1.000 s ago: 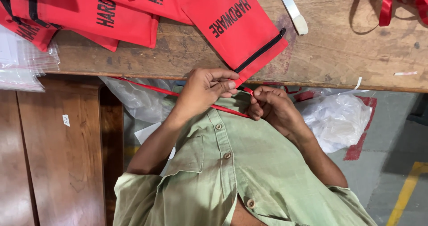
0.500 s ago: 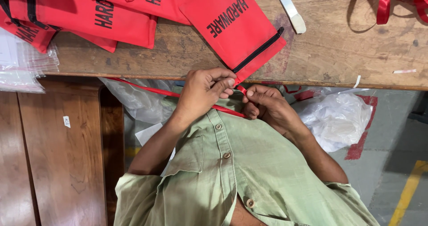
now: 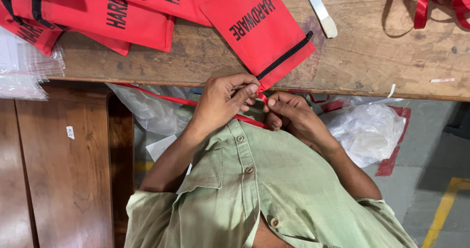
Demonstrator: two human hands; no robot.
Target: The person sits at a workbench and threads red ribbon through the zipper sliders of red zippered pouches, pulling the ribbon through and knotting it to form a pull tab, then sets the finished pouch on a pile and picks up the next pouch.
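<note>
Red zippered pouch (image 3: 257, 30) overhangs tabletop (image 3: 372, 57) near edge; left hand (image 3: 225, 101) pinches its zipper corner, right hand (image 3: 289, 113) closed on the red ribbon (image 3: 166, 99) just beside. More red pouches (image 3: 122, 18) toward far-left corner.

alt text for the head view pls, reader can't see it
Both hands, left hand and right hand, pinch a red ribbon at the corner of a red zippered pouch on a wooden table's edge. More red pouches lie upper left.

red zippered pouch (image 3: 257, 30), overhanging bench edge
</note>
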